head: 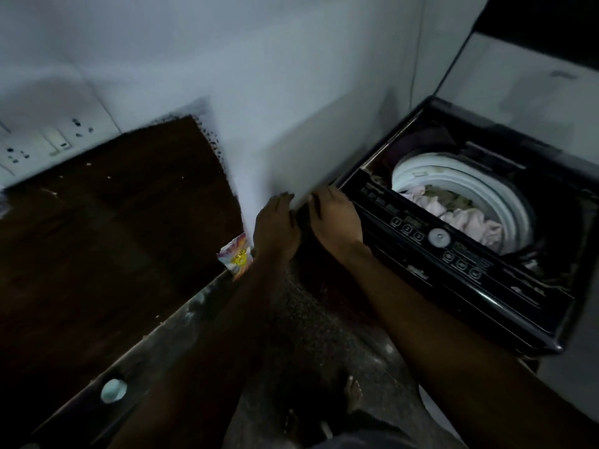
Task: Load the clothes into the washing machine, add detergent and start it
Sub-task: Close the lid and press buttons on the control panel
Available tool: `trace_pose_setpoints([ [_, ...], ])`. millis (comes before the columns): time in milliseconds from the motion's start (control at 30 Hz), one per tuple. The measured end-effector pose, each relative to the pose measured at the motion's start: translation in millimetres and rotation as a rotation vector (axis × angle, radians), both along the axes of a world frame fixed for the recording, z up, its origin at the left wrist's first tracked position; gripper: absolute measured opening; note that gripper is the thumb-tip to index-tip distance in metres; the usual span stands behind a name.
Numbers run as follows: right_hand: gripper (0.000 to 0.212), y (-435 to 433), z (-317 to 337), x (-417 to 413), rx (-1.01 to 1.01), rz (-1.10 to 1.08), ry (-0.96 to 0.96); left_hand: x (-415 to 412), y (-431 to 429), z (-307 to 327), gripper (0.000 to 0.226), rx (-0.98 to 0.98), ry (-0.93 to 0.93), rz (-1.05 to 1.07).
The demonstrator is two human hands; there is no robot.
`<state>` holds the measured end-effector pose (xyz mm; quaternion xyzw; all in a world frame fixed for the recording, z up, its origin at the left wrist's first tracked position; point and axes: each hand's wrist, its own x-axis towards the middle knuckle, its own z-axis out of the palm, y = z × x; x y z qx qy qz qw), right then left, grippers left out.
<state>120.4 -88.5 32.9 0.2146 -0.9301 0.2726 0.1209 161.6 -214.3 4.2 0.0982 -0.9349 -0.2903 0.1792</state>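
Observation:
A black top-loading washing machine (pixel 453 254) stands at the right with its lid up. Pale pink and beige clothes (pixel 460 212) lie in its white drum. My left hand (pixel 275 225) and my right hand (pixel 334 215) reach side by side into the dark gap between the wall corner and the machine's left edge. Their fingertips are hidden in the shadow there, and whether they hold anything cannot be seen. A colourful detergent packet (pixel 236 256) lies at the counter's corner, just left of my left wrist.
A dark brown counter (pixel 107 228) fills the left, with a wall socket panel (pixel 48 140) behind it. A white round knob (pixel 113 390) sits on the counter's front edge. The floor below is speckled grey, and my bare foot (pixel 353 392) shows on it.

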Motion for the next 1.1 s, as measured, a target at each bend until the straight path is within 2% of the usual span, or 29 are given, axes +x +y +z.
trace_pose_setpoints([
  [200,0.027,50.3,25.9,-16.1,0.048,-0.136,0.179,-38.0,30.3,32.1,0.044,-0.217,0.152,-0.115],
  [333,0.032,91.6,36.4,-36.5,-0.010,-0.237,0.200,-72.7,66.7,49.7,0.047,-0.244,0.197,-0.239],
  [467,0.040,137.4,43.0,-62.4,0.023,-0.339,0.194,-110.7,109.6,57.7,0.042,-0.243,0.240,-0.339],
  [700,0.045,206.8,55.4,-117.0,0.052,-0.448,0.168,-175.8,175.8,74.9,0.040,-0.268,0.285,-0.419],
  [1100,0.052,286.7,88.9,-183.0,0.068,-0.603,0.164,-259.0,264.7,109.6,0.051,-0.295,0.294,-0.588],
])
